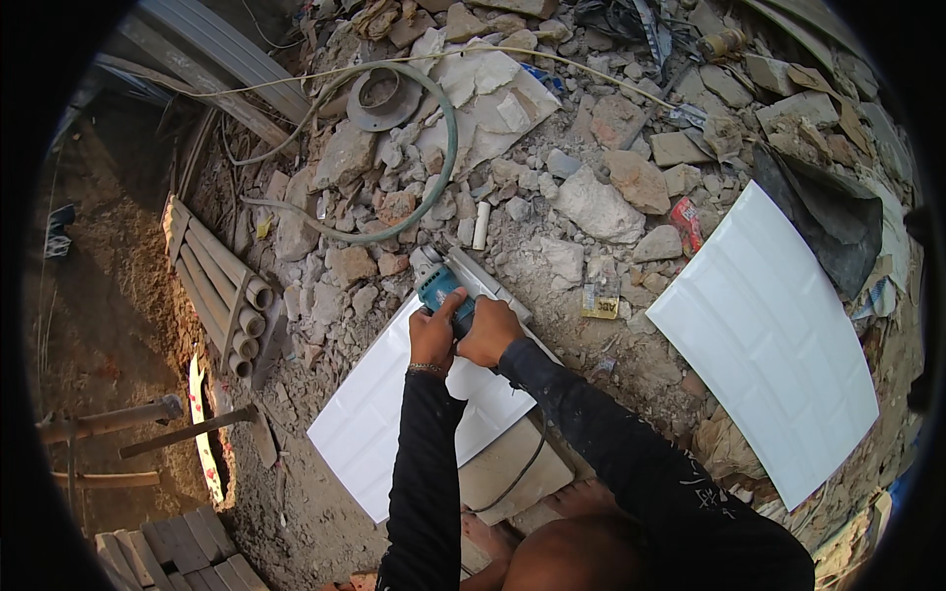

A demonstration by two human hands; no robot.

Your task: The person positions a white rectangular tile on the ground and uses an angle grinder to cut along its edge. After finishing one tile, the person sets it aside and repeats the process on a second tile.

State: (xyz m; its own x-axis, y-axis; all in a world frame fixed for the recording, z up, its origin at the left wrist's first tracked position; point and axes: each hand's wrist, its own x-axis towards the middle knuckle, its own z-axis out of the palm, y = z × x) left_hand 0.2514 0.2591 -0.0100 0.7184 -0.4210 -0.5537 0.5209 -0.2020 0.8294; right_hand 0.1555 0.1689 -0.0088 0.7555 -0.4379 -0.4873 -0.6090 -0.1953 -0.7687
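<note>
Both my hands grip a teal angle grinder (pixel 439 286). My left hand (pixel 431 340) is closed on its near left side, and my right hand (pixel 491 333) wraps the body from the right. The grinder's head points away from me, over the far edge of a white tile (pixel 360 433) with a raised brick pattern. Whether the disc touches the tile I cannot tell. Beneath the tile lies a beige slab (pixel 522 471), with a grey strip of material (pixel 488 281) beside the tile's far edge. A dark power cord (pixel 540 448) runs back toward my bare feet.
A second white tile (pixel 778 335) lies at the right. Broken rubble (pixel 596 205) covers the ground ahead, crossed by a green hose (pixel 451 148). Bundled pipes (pixel 222 286) and a trowel-like tool (pixel 261 438) are at the left, with stacked grey bricks (pixel 182 552) nearer.
</note>
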